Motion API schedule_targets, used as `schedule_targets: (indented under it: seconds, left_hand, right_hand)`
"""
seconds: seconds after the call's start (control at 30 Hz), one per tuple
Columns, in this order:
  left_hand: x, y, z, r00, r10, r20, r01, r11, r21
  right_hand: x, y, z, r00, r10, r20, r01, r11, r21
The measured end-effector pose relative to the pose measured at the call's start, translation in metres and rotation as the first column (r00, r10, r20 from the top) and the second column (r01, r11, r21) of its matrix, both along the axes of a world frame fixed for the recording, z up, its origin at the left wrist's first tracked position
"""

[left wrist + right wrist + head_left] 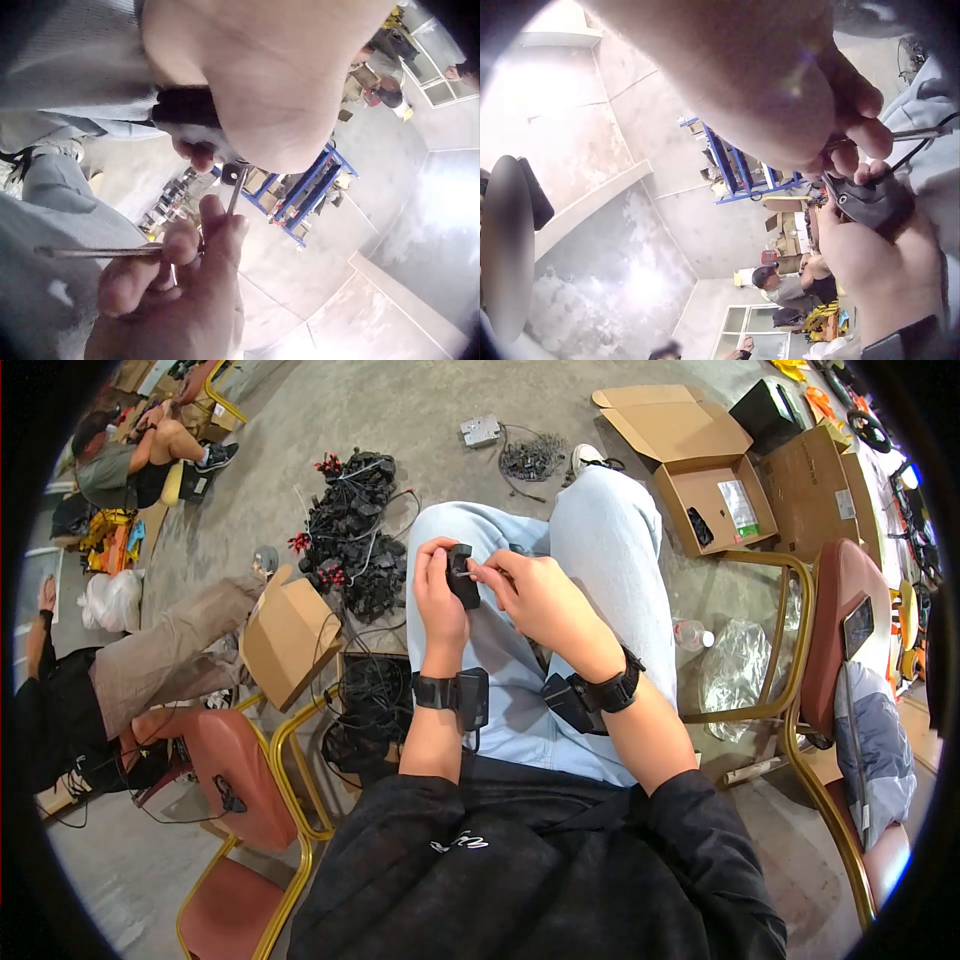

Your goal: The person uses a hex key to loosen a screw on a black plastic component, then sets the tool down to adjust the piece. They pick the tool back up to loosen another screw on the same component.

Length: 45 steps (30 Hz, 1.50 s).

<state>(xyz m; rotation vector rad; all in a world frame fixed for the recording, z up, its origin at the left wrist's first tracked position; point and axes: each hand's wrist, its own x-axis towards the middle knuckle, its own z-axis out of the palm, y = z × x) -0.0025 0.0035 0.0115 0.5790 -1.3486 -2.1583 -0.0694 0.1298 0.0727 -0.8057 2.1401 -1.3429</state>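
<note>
My left hand (437,600) grips a small black plastic housing (464,582) above the thigh. A round screw head shows on the housing (877,204) in the right wrist view. My right hand (545,605) pinches a thin metal hex key (97,253) between thumb and fingers. One arm of the key sticks out past the fingers; the other reaches up to the housing (196,135) in the left wrist view. Its bend is hidden inside the right hand. The key's tip lies right at the housing's edge, close to the left palm.
A pile of black parts and cables (350,530) lies on the floor ahead to the left. An open cardboard box (715,500) stands at the right, near a red chair (840,630). Another person (150,600) sits at the left beside a carton (288,640).
</note>
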Motion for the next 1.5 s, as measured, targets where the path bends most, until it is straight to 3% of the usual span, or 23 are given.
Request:
schedule_targets:
  seconds: [0.03, 0.1, 0.33, 0.5, 0.63, 0.7, 0.9, 1.3, 1.43, 1.5]
  left_hand:
    - [0.0, -0.001, -0.002, 1.0, 0.001, 0.001, -0.001, 1.0, 0.001]
    - [0.0, -0.004, -0.004, 0.999, -0.009, -0.048, 0.012, 0.998, 0.056]
    - [-0.001, 0.0, -0.001, 0.998, 0.04, 0.058, -0.038, 0.999, -0.029]
    - [0.002, -0.003, -0.002, 1.0, 0.013, 0.004, -0.014, 0.998, 0.067]
    - [0.002, -0.005, -0.003, 1.0, 0.015, -0.027, -0.012, 0.995, 0.099]
    - [0.001, -0.005, -0.006, 1.0, 0.029, -0.009, -0.028, 0.996, 0.085]
    - [0.001, -0.002, -0.002, 1.0, 0.025, 0.01, -0.025, 0.999, 0.024]
    - [0.001, -0.004, -0.009, 0.999, 0.041, 0.028, -0.041, 0.999, 0.002]
    - [0.0, -0.005, -0.013, 0.998, 0.054, 0.037, -0.054, 0.999, -0.004]
    - [0.001, -0.006, -0.014, 0.998, 0.056, 0.032, -0.056, 0.998, -0.006]
  right_hand:
    - [0.0, 0.0, -0.003, 1.0, 0.001, 0.001, -0.001, 1.0, 0.001]
    - [0.0, 0.0, -0.012, 0.973, 0.006, -0.232, -0.015, 0.999, -0.04]
    - [0.001, 0.0, -0.015, 0.943, -0.035, -0.332, 0.008, 0.997, -0.082]
    - [0.001, 0.0, -0.017, 0.891, 0.002, -0.454, -0.106, 0.973, -0.205]
    - [0.003, 0.001, -0.013, 0.907, 0.036, -0.419, -0.144, 0.962, -0.231]
    - [0.003, 0.003, -0.011, 0.937, 0.071, -0.342, -0.103, 0.992, -0.077]
    - [0.003, 0.001, -0.013, 0.988, -0.001, -0.152, -0.014, 0.995, -0.099]
    - [0.002, 0.001, -0.015, 0.926, 0.011, -0.376, -0.065, 0.989, -0.132]
    - [0.003, 0.001, -0.014, 0.919, 0.006, -0.393, -0.061, 0.99, -0.127]
    - [0.003, 0.001, -0.015, 0.948, 0.007, -0.32, -0.059, 0.986, -0.153]
